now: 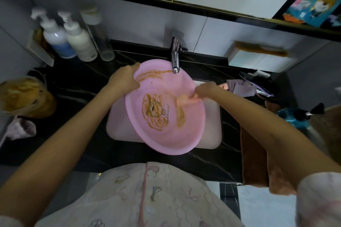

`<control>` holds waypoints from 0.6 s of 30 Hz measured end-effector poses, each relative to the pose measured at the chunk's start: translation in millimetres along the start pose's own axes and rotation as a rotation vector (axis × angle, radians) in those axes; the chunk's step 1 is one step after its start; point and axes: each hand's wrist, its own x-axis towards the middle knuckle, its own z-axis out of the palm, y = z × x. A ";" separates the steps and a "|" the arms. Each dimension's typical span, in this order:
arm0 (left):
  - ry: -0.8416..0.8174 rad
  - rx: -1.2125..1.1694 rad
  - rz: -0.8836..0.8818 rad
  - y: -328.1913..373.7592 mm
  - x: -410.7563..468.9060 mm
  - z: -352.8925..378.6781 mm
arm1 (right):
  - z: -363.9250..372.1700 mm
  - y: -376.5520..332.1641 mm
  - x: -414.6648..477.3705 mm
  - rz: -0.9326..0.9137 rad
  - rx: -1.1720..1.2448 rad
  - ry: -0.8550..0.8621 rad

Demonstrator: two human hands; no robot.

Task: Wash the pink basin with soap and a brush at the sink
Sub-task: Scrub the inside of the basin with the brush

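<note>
2 hands share the scrubbing step (my judgement): fingers of the left hand (pixel 123 79) grip the pink basin (pixel 166 134) by its rim, fingers of the right hand (pixel 204 91) curl round a blurred brush (pixel 184 100), and the brown streaks (pixel 156 123) need working next.

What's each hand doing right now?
Left hand: gripping the rim of the pink basin.
Right hand: holding a blurred pinkish brush inside the basin.
</note>
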 end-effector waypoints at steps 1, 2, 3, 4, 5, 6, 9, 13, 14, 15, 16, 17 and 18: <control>-0.005 0.001 0.003 0.4 0.0 0.4 | -5.2 0.3 2.5 -0.016 -0.164 0.182; -0.009 0.001 0.005 -0.5 0.1 0.2 | -12.1 -2.4 1.7 -0.054 -0.303 0.329; -0.013 0.000 0.004 -1.2 -0.2 0.9 | -17.7 -6.9 -1.6 -0.089 -0.371 0.432; -0.017 -0.001 0.000 -2.0 0.0 1.0 | -25.1 -11.6 -8.5 -0.115 -0.384 0.507; -0.017 -0.001 -0.003 -1.9 -0.2 1.6 | -26.7 -13.6 -6.6 -0.146 -0.377 0.557; -0.015 -0.003 -0.008 -1.9 0.1 2.0 | -30.1 -15.7 -8.2 -0.168 -0.343 0.612; -0.014 0.009 -0.015 -0.9 0.6 1.9 | -22.3 -12.2 -6.6 -0.118 -0.261 0.639; -0.026 -0.005 0.001 -0.7 0.5 3.1 | 1.4 1.3 -1.6 -0.055 -0.138 0.311; -0.025 -0.002 0.001 -1.1 0.1 4.0 | 4.4 0.5 -0.1 -0.064 -0.189 0.265; -0.022 0.004 -0.001 -0.9 0.2 4.4 | 2.3 -1.1 1.3 -0.070 -0.256 0.282; -0.019 0.009 -0.002 -1.0 0.6 4.7 | -3.8 -4.4 0.6 -0.078 -0.298 0.350; -0.020 0.010 -0.002 -1.1 0.7 4.5 | -13.1 -7.8 -2.1 -0.099 -0.321 0.449; -0.021 0.011 0.002 -1.2 1.1 4.3 | -22.2 -9.5 -4.3 -0.117 -0.301 0.551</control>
